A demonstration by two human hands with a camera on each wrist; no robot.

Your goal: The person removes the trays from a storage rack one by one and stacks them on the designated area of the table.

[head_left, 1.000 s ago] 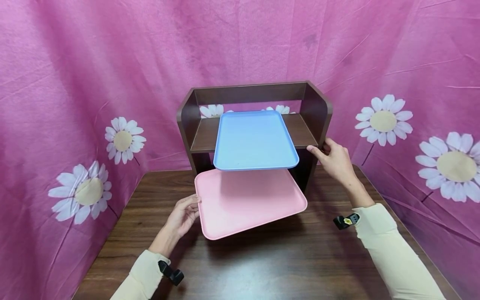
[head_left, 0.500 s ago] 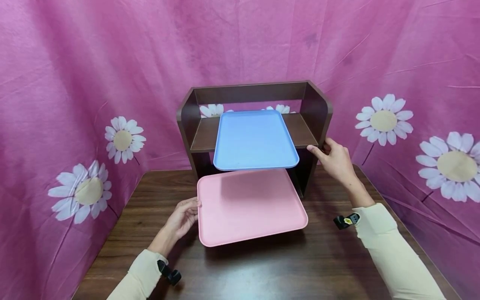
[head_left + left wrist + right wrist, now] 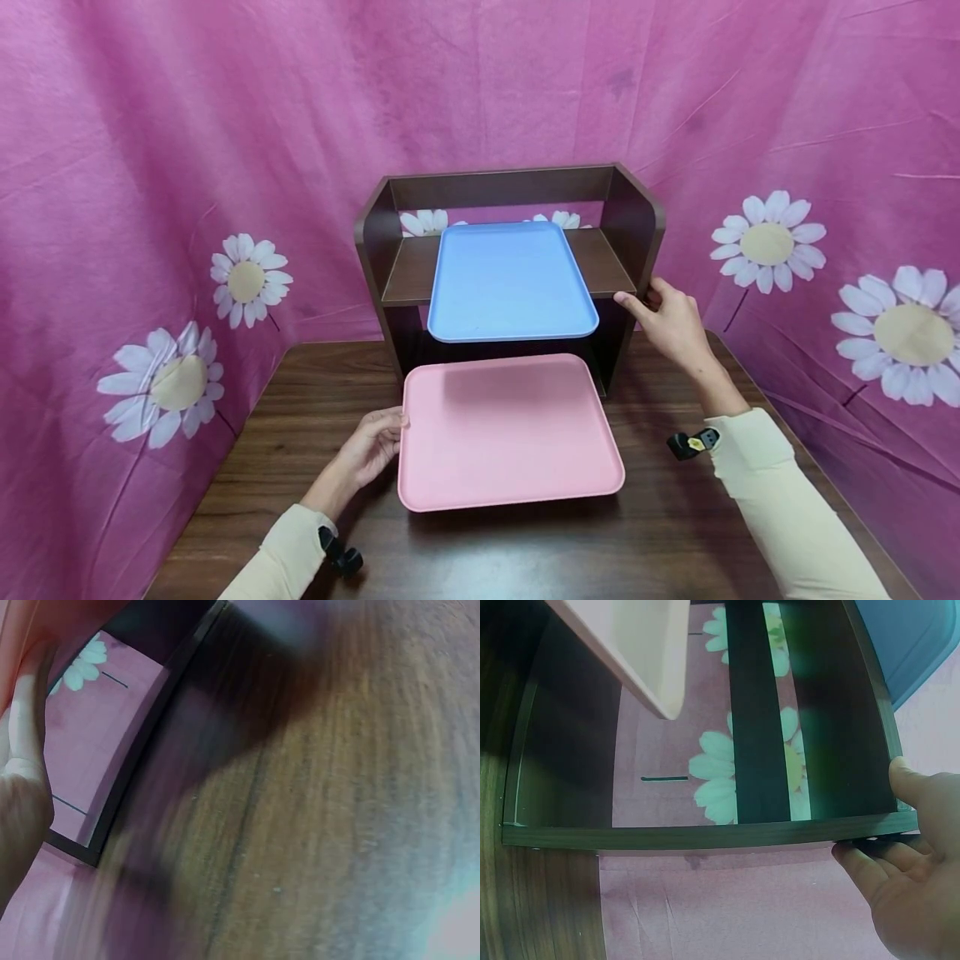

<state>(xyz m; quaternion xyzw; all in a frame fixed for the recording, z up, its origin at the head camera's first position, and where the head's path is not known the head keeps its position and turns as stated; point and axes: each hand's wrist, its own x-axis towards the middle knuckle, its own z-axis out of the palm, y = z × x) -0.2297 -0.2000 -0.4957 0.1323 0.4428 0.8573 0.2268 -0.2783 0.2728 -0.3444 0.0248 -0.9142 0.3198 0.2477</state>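
Observation:
A pink tray [image 3: 510,433] is held up above the table in front of the shelf, slightly tilted. My left hand [image 3: 372,446] pinches its left edge, thumb on top; in the left wrist view the fingers [image 3: 28,720] run beneath the tray. My right hand [image 3: 672,327] grips the right side panel of the dark brown shelf [image 3: 633,225], level with its middle board. The right wrist view has the thumb on the front and the other fingers outside the panel. A blue tray [image 3: 512,283] lies on the middle board, its front part jutting out past the edge.
The shelf stands at the back of a brown wooden table [image 3: 525,558]. Its lower compartment opens toward me, behind the pink tray. A pink curtain [image 3: 300,125] with white daisies hangs close around the back and both sides.
My left hand has drawn the pink tray toward me and slightly right, out from under the blue tray, and levelled its slant. My right hand and the blue tray stay put.

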